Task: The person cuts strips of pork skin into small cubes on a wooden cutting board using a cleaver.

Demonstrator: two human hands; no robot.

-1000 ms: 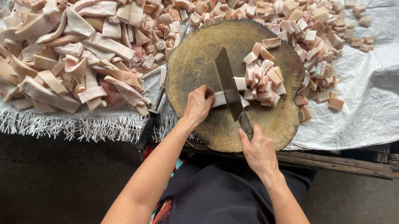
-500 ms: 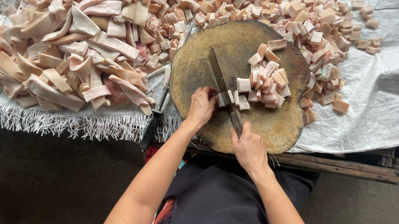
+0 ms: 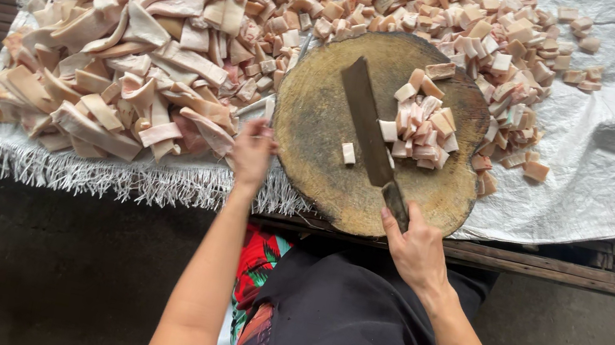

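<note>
My right hand [image 3: 414, 246] grips the handle of a dark cleaver [image 3: 367, 121], whose blade lies flat across a round wooden chopping block [image 3: 315, 132]. To the right of the blade sits a small heap of cut pinkish cubes [image 3: 423, 121], and one lone cube [image 3: 348, 153] lies to its left. My left hand [image 3: 252, 153] reaches off the block's left edge and touches the nearest strip in a large pile of uncut pale strips [image 3: 113, 79]. Whether its fingers have closed on a strip I cannot tell.
A white woven sheet [image 3: 613, 159] with a frayed front edge covers a wooden slatted platform [image 3: 560, 268]. Many more cut cubes [image 3: 437, 10] are spread behind and right of the block. Dark concrete floor lies in front, with my black apron below.
My left hand has left the block and moved left to the pile of strips. The cleaver now rests flat with a lone cube beside it. The view has shifted slightly.
</note>
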